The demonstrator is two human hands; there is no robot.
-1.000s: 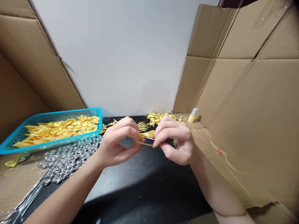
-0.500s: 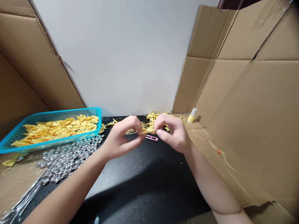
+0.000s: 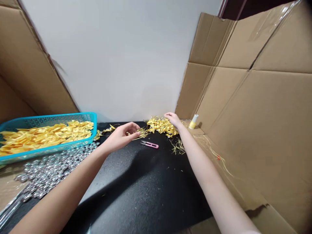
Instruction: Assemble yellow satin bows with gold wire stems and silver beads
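My left hand (image 3: 125,135) is open over the black table top, its thumb and fingers curved apart beside a bundle of thin yellow strings (image 3: 141,133). At the back, my right hand (image 3: 173,119) reaches over a heap of yellow ribbon bows (image 3: 159,125) with silvery beads among them. Its fingers are stretched out and close to each other, and no bow shows in them. Pink-handled thread snips (image 3: 149,144) lie between the hands, blades pointing left.
A turquoise basket (image 3: 94,128) of yellow ribbon pieces (image 3: 48,135) stands at the left. Silver beads (image 3: 52,170) spread before it. Yellow offcuts (image 3: 178,147) lie by my right forearm. A white-and-yellow spool (image 3: 193,122) stands at the right. Cardboard walls (image 3: 255,107) flank the black table (image 3: 146,195).
My hands have parted; they held a yellow ribbon piece between them before. The right hand has moved back over the bows, the left sits beside the strings. The view has shifted slightly right.
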